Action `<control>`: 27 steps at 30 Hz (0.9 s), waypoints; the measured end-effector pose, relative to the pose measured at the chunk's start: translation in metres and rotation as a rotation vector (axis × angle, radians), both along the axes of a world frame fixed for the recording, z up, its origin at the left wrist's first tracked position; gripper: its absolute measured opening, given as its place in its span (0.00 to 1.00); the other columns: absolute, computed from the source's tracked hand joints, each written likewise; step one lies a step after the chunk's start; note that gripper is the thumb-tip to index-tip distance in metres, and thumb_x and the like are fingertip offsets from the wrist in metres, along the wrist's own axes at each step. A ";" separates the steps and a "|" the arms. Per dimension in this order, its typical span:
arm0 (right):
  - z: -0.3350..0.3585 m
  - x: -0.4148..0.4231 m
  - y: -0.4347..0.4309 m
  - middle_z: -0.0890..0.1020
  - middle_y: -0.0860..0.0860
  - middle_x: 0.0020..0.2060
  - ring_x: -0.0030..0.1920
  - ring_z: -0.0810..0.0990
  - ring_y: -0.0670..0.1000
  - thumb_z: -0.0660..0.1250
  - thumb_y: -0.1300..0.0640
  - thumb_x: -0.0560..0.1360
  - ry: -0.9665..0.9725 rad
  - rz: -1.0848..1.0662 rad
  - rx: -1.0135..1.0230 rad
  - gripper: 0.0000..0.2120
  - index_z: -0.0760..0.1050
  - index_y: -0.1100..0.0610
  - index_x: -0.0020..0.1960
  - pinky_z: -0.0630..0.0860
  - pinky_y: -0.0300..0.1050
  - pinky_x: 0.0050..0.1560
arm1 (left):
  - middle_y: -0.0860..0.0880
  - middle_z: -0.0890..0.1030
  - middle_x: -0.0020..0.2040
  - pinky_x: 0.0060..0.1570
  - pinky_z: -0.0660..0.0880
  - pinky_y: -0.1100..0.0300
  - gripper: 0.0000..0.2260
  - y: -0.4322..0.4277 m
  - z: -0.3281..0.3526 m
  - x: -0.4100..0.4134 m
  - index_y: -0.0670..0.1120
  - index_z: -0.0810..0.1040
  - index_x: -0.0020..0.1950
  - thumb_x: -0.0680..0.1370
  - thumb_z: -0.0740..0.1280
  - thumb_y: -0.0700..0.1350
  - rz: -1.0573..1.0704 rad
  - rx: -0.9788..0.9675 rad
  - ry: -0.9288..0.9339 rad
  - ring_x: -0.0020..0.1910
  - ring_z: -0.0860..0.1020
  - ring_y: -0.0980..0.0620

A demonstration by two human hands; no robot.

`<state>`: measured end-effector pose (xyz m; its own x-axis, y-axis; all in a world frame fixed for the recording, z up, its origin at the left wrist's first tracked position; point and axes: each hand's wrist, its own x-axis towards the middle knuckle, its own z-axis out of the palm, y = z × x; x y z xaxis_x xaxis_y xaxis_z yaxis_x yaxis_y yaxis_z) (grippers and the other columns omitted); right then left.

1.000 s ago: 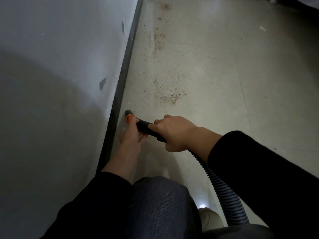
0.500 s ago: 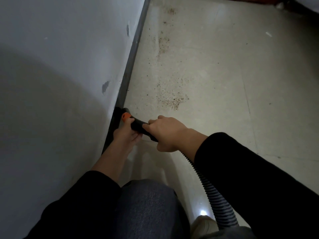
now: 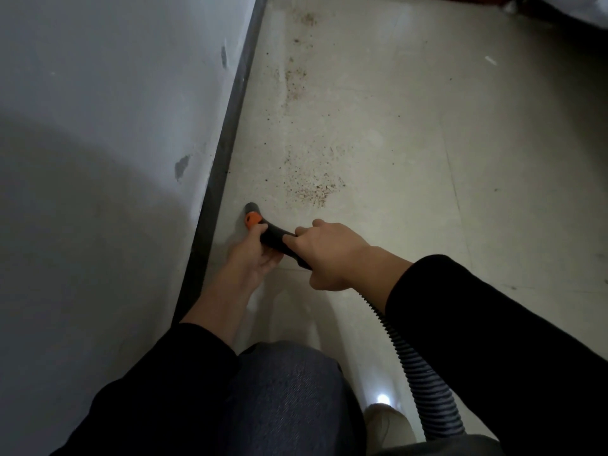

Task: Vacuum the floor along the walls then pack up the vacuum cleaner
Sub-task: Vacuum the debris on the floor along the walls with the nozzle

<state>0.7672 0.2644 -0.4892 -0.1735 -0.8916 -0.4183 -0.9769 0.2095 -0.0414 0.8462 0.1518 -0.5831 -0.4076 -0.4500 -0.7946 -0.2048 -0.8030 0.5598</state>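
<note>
Both hands closed on nozzle (image 3: 263,230), left hand (image 3: 255,250) near tip, right hand (image 3: 325,255) behind by hose (image 3: 424,376); best to keep tip low, sweep toward grit (image 3: 311,189) just ahead of right hand.

Quick tally of what's on show: two hands, a left hand (image 3: 255,255) and a right hand (image 3: 329,255), both wrapped round one black nozzle (image 3: 276,238), which has one orange clip (image 3: 252,219) near its tip. One ribbed grey hose (image 3: 424,383) comes off the back of it. Two black sleeves, left (image 3: 158,390) and right (image 3: 493,340), and one knee (image 3: 289,399) in dark denim. One pale shoe (image 3: 386,422) near the floor's (image 3: 427,159) bottom edge. One wall (image 3: 98,126), one dark skirting strip (image 3: 227,143) along the floor's left edge. Roughly three patches of crumbs (image 3: 312,189) beside it, and two chipped marks (image 3: 181,166) on the wall.
</note>
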 end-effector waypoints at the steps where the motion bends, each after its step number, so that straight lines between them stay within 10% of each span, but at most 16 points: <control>1: 0.000 -0.001 0.002 0.75 0.53 0.52 0.44 0.66 0.53 0.64 0.57 0.74 0.001 -0.005 0.002 0.17 0.69 0.56 0.63 0.59 0.44 0.34 | 0.39 0.81 0.59 0.43 0.79 0.57 0.18 0.002 -0.002 -0.001 0.38 0.73 0.67 0.81 0.64 0.46 -0.003 -0.004 -0.003 0.53 0.81 0.46; 27: 0.006 -0.023 0.058 0.73 0.53 0.49 0.43 0.64 0.53 0.62 0.60 0.73 0.050 -0.140 0.062 0.20 0.67 0.56 0.64 0.54 0.43 0.28 | 0.40 0.82 0.51 0.36 0.79 0.58 0.13 0.049 -0.012 -0.045 0.37 0.75 0.60 0.80 0.66 0.45 -0.078 0.032 0.016 0.50 0.82 0.47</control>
<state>0.7441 0.3223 -0.4829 -0.3164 -0.8297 -0.4600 -0.9384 0.3447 0.0238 0.8011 0.2011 -0.5947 -0.4532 -0.3906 -0.8013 -0.2590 -0.8024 0.5376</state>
